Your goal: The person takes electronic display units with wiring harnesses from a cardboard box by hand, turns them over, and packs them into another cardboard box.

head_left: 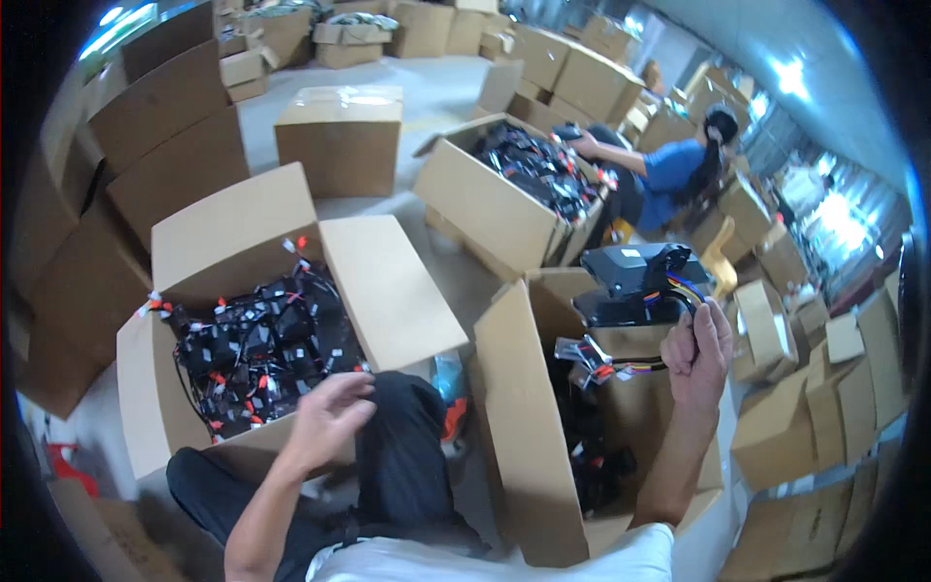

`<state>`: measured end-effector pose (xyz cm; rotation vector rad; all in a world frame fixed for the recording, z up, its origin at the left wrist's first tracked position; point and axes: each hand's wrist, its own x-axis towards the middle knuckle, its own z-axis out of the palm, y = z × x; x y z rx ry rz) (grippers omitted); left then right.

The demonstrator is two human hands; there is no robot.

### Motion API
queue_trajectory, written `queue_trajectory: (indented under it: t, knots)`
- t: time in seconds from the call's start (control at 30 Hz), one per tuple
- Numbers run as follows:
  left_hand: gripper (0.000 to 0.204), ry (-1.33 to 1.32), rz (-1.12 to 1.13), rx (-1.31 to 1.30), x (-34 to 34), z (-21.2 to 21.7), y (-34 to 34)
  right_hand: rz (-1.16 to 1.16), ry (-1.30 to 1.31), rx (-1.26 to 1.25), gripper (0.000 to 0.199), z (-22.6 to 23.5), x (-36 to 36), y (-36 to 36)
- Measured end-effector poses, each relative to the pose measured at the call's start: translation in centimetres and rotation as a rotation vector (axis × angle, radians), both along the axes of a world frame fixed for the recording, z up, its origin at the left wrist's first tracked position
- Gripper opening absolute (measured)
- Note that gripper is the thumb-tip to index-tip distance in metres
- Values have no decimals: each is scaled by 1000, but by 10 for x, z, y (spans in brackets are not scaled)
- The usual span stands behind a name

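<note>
My right hand (696,354) is closed around the wire bundle of a black box-shaped electronic unit (630,272), holding it over the open carton (529,427) on the right. A second flat black piece (621,310) shows just under it; I cannot tell whether the two are joined. Loose wire ends with white and red connectors (587,361) dangle to the left of the hand. My left hand (332,412) holds nothing, its fingers loosely stretched out, above my leg beside the left carton (150,388). Many black wired units (267,339) with red and white connectors fill that carton.
More black units (587,456) lie deep inside the right carton. Ahead, a person in a blue top (679,175) works at another carton (495,209) of black parts. A closed carton (339,141) stands on the floor behind. Stacked cartons line both sides.
</note>
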<state>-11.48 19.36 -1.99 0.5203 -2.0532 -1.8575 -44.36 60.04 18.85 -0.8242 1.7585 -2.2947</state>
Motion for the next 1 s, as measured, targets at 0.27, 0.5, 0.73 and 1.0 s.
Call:
queue_trajectory:
  t: [0.27,0.5,0.73,1.0]
  knots:
    - [90,573,142,-367,42,21,-36,411,-29,57,27,51,188,-228]
    - [65,556,154,264,158,-33,-100,843,-73,215,32,-21,302,-368]
    - [64,773,300,1136,267,-55,-144,754,357,119,41,-44,360,-471]
    - [100,528,159,1159,320,-81,-167,1120,155,353,27,-121,375,-501]
